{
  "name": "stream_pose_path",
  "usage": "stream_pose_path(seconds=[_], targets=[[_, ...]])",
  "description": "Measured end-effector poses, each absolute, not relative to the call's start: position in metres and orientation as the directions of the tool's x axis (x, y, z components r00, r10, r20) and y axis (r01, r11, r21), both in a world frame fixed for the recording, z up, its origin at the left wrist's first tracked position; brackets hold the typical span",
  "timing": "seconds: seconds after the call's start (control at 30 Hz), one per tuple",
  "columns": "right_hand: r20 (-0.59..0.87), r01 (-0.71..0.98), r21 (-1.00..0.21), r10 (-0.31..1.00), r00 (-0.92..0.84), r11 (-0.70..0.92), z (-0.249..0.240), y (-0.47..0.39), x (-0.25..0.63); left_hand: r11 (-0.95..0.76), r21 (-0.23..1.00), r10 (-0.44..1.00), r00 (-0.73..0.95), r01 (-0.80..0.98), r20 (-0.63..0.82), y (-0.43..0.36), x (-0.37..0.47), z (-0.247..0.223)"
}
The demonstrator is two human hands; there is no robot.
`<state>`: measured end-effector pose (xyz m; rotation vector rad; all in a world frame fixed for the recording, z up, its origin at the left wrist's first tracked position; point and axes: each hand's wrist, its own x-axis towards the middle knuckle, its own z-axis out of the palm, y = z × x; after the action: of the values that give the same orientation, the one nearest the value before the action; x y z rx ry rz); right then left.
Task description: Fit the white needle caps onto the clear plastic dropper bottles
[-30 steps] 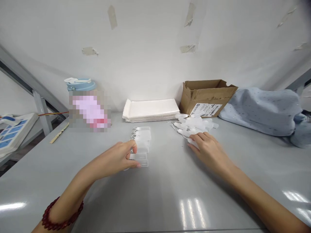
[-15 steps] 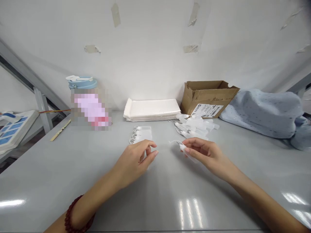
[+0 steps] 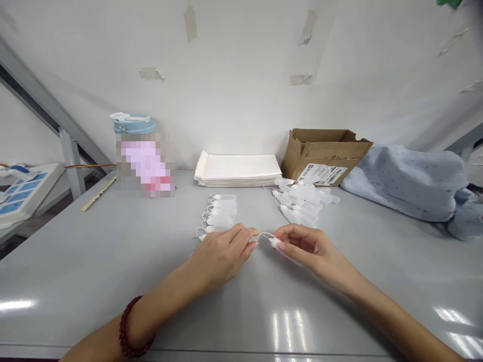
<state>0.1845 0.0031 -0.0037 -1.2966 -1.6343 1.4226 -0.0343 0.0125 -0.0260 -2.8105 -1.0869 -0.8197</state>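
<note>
My right hand [image 3: 309, 249] is closed around a small translucent needle-tip squeeze bottle [image 3: 287, 252], its thin metal needle pointing left. A white cap strap [image 3: 267, 234] arches from the bottle's neck to my left hand [image 3: 228, 251], whose thumb and fingers pinch its far end. The cap itself is hidden in those fingers. Beyond my left hand lies a column of similar bottles [image 3: 222, 207], side by side with their looped straps to the left; the nearest are partly covered by the hand. A loose pile of the same bottles [image 3: 304, 198] lies beyond my right hand.
At the back stands a stack of white padded envelopes [image 3: 237, 168], with an open cardboard box [image 3: 326, 153] right of it. Blue speckled cloth [image 3: 411, 183] lies far right. A blue-lidded container [image 3: 136, 124], partly pixelated, and a yellowish strip [image 3: 98, 193] are left on the grey table [image 3: 211, 322].
My left hand has moved right and pinched the end of the bottle's strap. The right hand has shifted slightly left and nearer with the bottle. The view has tilted a little.
</note>
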Motion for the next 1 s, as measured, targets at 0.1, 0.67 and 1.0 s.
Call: stream_pose_path(seconds=[0.1,0.67,1.0], targets=[[-0.152,0.263,-0.963,0.929,-0.339,-0.062,-0.004,0.004,0.184,-0.778,0.140,0.590,0.637,0.612,0.495,0.013,-0.034,-0.027],[-0.191,0.119,-0.981,0.882,-0.431,-0.154,-0.002,0.001,0.183,-0.616,0.613,0.750,0.606,0.496,0.264,0.008,-0.038,-0.016],[-0.196,0.110,-0.980,0.884,-0.424,-0.165,-0.002,0.000,0.184,-0.608,0.626,0.746,0.620,0.487,0.243,0.007,-0.037,-0.016]])
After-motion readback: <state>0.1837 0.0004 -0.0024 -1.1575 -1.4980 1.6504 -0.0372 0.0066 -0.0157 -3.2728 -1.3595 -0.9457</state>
